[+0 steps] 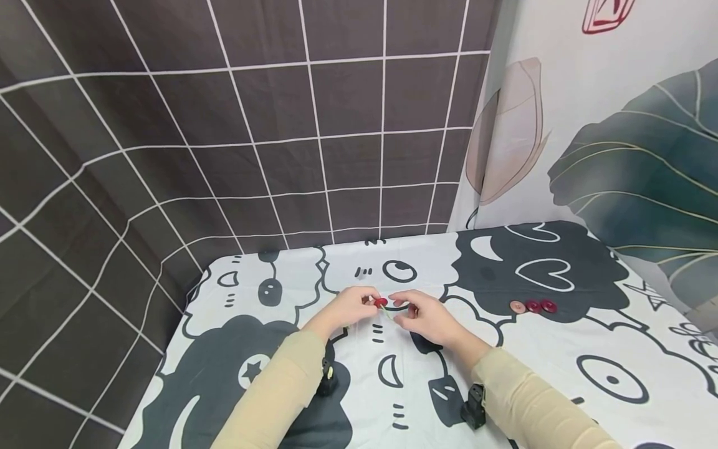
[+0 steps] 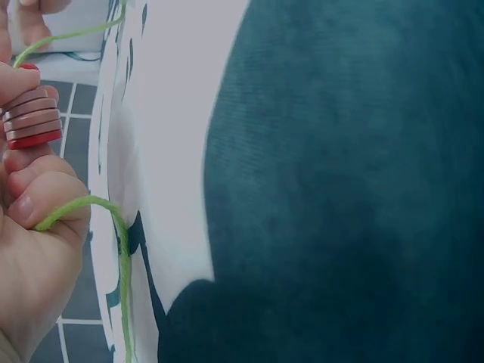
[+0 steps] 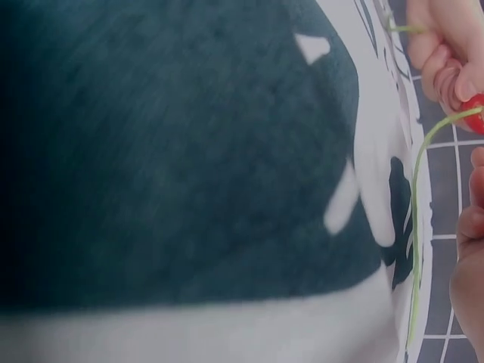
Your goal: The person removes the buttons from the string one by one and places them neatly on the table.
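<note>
My left hand (image 1: pixel 350 308) grips a short stack of red and pinkish buttons (image 2: pixel 34 117) between thumb and fingers. A green string (image 2: pixel 125 265) comes out of the curled lower fingers of that hand and hangs down. At the other end of the stack, a red button (image 3: pixel 473 113) faces my right hand, and green string runs from it and droops. My right hand (image 1: pixel 423 317) is close by on the right, with loosely bent fingers and a gap between thumb and index finger. Nothing is visibly held in it; its fingertips are partly cut off in the right wrist view.
Three round buttons lie in a row on the patterned cloth (image 1: pixel 415 380) at the right: a pinkish button (image 1: pixel 518 307) and two dark red buttons (image 1: pixel 541 306). Behind the table hangs a dark gridded curtain (image 1: pixel 348 106); a leaf-patterned curtain (image 1: pixel 566 93) is at the right.
</note>
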`<state>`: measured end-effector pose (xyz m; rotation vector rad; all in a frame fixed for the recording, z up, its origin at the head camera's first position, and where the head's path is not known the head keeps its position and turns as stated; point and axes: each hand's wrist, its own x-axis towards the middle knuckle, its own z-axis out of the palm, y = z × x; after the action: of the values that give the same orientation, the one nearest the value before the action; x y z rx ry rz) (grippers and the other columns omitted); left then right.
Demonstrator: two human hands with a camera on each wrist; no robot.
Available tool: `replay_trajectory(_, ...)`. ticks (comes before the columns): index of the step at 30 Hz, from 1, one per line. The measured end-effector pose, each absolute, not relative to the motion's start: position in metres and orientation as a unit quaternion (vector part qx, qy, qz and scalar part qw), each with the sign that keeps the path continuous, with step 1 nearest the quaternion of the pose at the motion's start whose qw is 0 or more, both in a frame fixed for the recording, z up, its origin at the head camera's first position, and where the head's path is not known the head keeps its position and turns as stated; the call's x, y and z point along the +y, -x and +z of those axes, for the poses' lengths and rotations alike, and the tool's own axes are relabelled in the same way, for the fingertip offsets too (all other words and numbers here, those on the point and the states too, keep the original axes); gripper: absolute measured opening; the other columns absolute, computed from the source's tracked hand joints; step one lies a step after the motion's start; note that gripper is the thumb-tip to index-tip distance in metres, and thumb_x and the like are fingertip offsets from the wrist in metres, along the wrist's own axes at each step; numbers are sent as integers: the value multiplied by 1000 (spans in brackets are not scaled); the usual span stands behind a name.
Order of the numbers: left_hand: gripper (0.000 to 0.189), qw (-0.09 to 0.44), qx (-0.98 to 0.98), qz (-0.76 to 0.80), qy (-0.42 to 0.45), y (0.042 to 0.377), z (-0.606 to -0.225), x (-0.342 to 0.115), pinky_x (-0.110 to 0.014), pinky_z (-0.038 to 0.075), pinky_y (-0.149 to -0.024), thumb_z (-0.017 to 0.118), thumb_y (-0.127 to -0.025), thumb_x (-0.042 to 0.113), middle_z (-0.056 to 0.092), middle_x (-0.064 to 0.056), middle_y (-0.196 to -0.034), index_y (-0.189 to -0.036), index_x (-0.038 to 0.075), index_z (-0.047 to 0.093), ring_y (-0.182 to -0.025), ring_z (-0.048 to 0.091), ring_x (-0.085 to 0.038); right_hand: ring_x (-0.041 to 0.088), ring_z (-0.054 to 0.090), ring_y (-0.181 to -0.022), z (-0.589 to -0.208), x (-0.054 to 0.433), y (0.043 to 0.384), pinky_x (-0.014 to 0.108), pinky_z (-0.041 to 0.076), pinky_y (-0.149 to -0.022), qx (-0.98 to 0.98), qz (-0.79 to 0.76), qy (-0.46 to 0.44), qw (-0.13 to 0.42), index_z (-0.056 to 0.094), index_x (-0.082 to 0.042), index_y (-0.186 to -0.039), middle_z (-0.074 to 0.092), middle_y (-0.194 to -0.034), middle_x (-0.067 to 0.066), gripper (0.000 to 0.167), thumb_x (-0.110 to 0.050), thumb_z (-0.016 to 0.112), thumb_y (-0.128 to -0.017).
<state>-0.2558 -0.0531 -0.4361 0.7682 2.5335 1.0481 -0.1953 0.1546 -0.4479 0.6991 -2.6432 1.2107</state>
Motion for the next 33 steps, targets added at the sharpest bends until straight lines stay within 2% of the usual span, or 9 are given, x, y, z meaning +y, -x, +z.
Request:
replay_trajectory(10, 16, 149, 879, 362, -271, 256, -435, -51, -26, 38, -54, 62, -79, 16, 52, 4, -72, -93, 19, 66, -64, 46, -13, 6, 47, -67, -447, 150, 196, 24, 42, -60, -888, 389, -235, 72, 62, -13, -119, 63, -100, 3, 37, -14, 68, -83)
replay_trajectory(25, 11, 147, 874, 361, -290, 255, -435, -48, -26, 36, -50, 62, -78, 14, 49, 4, -70, -87, 20, 62, -60, 44, -12, 5, 46, -63, -451, 143, 198, 23, 41, -55, -898, 381, -213, 53, 57, -7, -122, 61, -96, 0, 42, -13, 69, -83)
replay_trajectory(33, 9, 159, 868, 368, -294, 255, -436, -49, -24, 34, -47, 62, -77, 12, 48, 5, -67, -84, 18, 62, -55, 42, -11, 5, 46, -63, -450, 138, 198, 23, 41, -56, -906, 366, -204, 57, 59, -9, -118, 60, -91, -4, 39, -14, 71, -82)
